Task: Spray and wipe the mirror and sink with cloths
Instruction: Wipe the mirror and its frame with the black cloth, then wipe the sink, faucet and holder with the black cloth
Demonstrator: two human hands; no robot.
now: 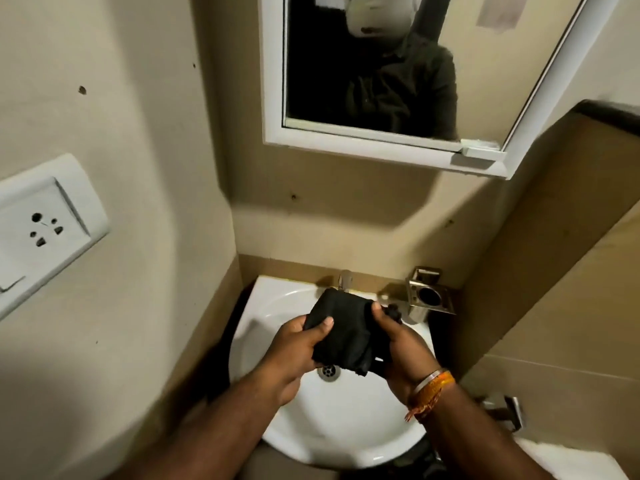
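- Black cloth (346,332) is bunched between both my hands, held over the sink (346,438) bowl, just in front of the tap (344,279).
- Left hand (294,348): fingers curled round the cloth's left edge, thumb lying on top of the fabric.
- Right hand (398,344): grips the right edge, thumb on top; a small wad of cloth sticks out past the thumb.
- Key relation: cloth's long axis runs roughly left-right between the 2 hands, and it hangs directly above the drain (328,371), so the bowl is straight below and either hand can take it down.
- Mirror (391,74) is up and well apart from the cloth, slightly right of centre; reaching it means lifting over the tap. My guess is the right hand has the shorter path.
- No spray bottle in view, so I can't tell where it is.
- Around: steel holder (429,295) on the wall just right of the tap, near my right hand; wall socket (45,226) far left, well apart.
- In the way: tap and holder sit between cloth and mirror. I'd watch the loose wad snagging on the holder.
- Judgement: cloth looks like it's being folded or refolded, wiping not yet started on either surface.
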